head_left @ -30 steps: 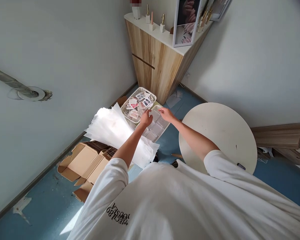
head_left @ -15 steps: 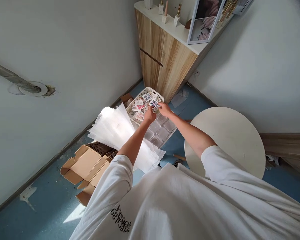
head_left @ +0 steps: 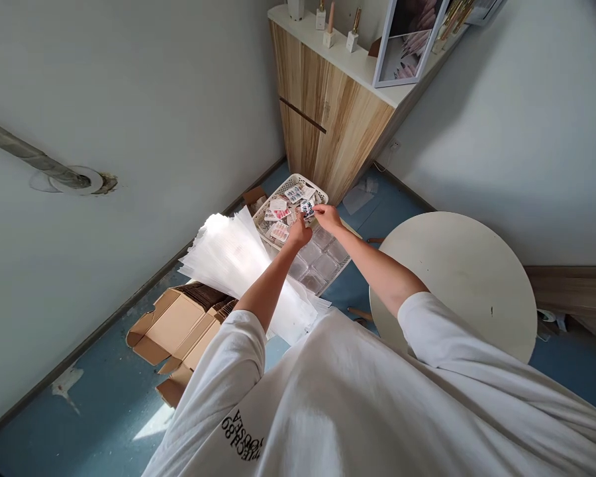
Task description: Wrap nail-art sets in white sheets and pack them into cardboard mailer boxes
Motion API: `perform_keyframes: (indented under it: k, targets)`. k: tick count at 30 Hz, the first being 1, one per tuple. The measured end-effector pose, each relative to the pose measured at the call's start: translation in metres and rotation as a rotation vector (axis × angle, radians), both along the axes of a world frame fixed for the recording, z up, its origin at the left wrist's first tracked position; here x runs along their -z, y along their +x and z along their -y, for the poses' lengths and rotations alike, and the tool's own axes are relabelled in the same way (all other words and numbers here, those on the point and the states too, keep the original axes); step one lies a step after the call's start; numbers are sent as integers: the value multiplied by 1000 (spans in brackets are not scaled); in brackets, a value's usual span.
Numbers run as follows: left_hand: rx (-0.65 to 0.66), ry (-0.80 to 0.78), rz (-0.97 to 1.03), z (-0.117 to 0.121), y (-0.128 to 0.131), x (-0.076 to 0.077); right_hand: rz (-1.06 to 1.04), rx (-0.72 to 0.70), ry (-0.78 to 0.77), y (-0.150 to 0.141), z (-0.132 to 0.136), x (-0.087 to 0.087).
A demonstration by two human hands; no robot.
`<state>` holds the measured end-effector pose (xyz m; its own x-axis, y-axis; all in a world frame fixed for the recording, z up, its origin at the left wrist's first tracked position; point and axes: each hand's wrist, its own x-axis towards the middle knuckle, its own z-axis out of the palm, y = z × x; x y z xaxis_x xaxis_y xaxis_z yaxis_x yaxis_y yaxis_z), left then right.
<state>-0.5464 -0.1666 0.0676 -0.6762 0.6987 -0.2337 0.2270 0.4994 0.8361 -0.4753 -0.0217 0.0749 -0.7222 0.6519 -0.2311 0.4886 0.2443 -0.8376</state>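
Observation:
My right hand (head_left: pixel 328 217) pinches the right edge of a small white card with dark blue nail-shaped pieces (head_left: pixel 307 207). At the card's lower left, my left hand (head_left: pixel 300 233) is closed with its fingertips against it; part of the grip is hidden. Both hands are over a white perforated basket (head_left: pixel 259 226) filled with similar cards. Among them are a pink-and-red card (head_left: pixel 281 214), a pale pink card (head_left: pixel 279 231) and a bluish card (head_left: pixel 294 193). Clear square plastic boxes (head_left: pixel 326 266) fill a second tray just below my hands.
A stack of thin white sheets (head_left: pixel 223 258) lies left of the baskets, beside folded brown cardboard boxes (head_left: pixel 173 324). To the right stands a round white table (head_left: pixel 457 285). A wooden cabinet (head_left: pixel 302 86) with small bottles and a framed picture (head_left: pixel 407 46) rises behind the basket.
The dark blue card has turned to a more upright angle between my hands. The whole view has shifted slightly; the other cards lie as before.

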Motion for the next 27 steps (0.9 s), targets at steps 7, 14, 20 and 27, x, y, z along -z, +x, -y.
perform_keyframes:
  k: [7, 14, 20, 27]
  targets:
    - [-79, 61, 2, -9, 25, -24, -119, 114, 2, 29, -6, -13]
    - [-181, 132, 60, -51, 78, -41, -137, 309, -46, 110, -29, -32]
    - [-21, 139, 106, -89, 163, -47, -130, 420, -131, 224, -45, -35]
    - [263, 53, 117, -109, 308, -32, -108, 532, -195, 404, -45, -30]
